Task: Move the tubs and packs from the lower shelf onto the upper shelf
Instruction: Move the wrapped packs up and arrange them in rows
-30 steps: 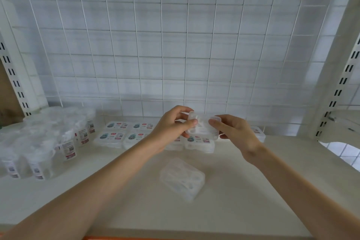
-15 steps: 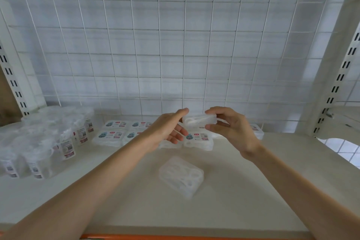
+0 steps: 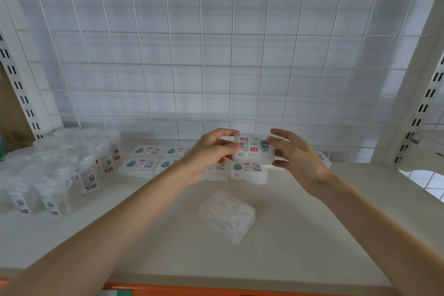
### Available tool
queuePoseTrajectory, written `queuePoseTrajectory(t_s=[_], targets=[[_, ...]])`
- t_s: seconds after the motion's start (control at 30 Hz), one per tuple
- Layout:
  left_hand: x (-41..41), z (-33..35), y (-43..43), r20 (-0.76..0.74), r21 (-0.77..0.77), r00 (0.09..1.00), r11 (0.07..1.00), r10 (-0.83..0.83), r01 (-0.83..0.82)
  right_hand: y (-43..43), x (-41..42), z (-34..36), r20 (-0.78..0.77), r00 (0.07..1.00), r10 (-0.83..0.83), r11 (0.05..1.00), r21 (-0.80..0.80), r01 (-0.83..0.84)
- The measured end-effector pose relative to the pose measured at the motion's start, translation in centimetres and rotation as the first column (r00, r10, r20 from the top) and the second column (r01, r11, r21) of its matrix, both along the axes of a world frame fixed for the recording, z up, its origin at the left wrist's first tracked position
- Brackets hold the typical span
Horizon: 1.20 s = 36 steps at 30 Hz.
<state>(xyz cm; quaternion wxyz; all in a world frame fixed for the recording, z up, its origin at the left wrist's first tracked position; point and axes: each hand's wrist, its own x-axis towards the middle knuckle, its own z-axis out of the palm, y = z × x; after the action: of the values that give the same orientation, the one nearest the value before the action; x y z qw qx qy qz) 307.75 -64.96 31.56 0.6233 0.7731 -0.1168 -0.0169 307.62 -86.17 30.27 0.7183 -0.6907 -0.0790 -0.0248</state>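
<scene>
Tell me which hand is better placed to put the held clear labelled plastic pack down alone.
Probably the left hand: its thumb and curled fingers pinch the clear labelled plastic pack at one end, while the right hand holds the other end more loosely, fingers spread.

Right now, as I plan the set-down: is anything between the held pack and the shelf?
Yes. The left hand and right hand grip the held pack over the rows of packs at the back, which seem to lie under it. Bare shelf shows nearer, around the loose pack.
</scene>
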Motion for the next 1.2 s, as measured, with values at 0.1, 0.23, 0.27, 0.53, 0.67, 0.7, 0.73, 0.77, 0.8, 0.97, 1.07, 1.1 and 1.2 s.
queuePoseTrajectory(t_s=[0.1,0.23,0.27,0.53,0.67,0.7,0.73,0.77,0.8,0.97,1.07,1.1,1.2], targets=[[0.0,-0.1,-0.1,0.005,0.018,1.0,1.0,0.007,-0.007,0.0,-0.2,-0.2,-0.016,0.999,0.043,0.994,-0.103,-0.044],[0.1,-0.1,-0.3,-0.003,0.004,0.999,0.999,0.041,-0.041,0.1,-0.4,-0.1,-0.034,0.995,0.092,0.992,-0.088,-0.095],[0.0,-0.1,-0.4,-0.012,-0.006,0.999,0.999,0.041,-0.041,0.2,-0.4,-0.1,-0.041,0.994,0.098,0.993,-0.063,-0.1],[-0.5,-0.6,-1.1,-0.075,0.001,0.99,0.993,-0.12,0.121,-0.1,-0.2,-0.3,-0.035,0.968,0.247,0.968,0.055,-0.245],[-0.5,-0.4,-1.1,-0.025,-0.042,0.997,0.997,-0.069,0.068,-0.2,0.0,-0.3,-0.004,0.979,0.204,0.977,-0.066,-0.204],[-0.4,-0.4,-1.0,-0.013,-0.042,0.998,0.998,-0.054,0.053,-0.3,0.0,-0.3,0.024,0.987,0.158,0.974,-0.165,-0.152],[-0.4,-0.3,-0.9,-0.002,-0.032,0.999,0.999,-0.044,0.044,-0.4,0.1,-0.4,0.081,0.991,0.108,0.954,-0.289,-0.081],[-0.5,-0.2,-0.8,0.004,-0.019,0.999,0.999,-0.038,0.038,-0.4,0.1,-0.4,0.17,0.983,0.07,0.914,-0.406,0.005],[-0.4,-0.3,-0.8,0.005,-0.008,0.999,0.999,-0.034,0.034,-0.5,0.1,-0.5,0.276,0.959,0.056,0.865,-0.493,0.092],[-0.2,-0.7,-0.9,-0.022,-0.021,0.999,0.999,-0.035,0.034,-1.2,0.0,-0.2,0.53,0.833,0.155,0.749,-0.614,0.251],[-0.1,-0.9,-1.0,0.005,0.006,1.0,1.0,-0.018,0.018,-1.4,0.0,0.0,0.552,0.816,0.172,0.7,-0.651,0.293],[-0.1,-1.0,-1.1,0.037,0.044,0.999,0.999,-0.007,0.005,-1.4,0.0,0.1,0.543,0.823,0.167,0.688,-0.662,0.297],[-0.3,-1.1,-1.3,0.117,0.126,0.993,0.992,-0.003,-0.012,-1.7,0.1,0.2,0.519,0.838,0.168,0.662,-0.69,0.294]])
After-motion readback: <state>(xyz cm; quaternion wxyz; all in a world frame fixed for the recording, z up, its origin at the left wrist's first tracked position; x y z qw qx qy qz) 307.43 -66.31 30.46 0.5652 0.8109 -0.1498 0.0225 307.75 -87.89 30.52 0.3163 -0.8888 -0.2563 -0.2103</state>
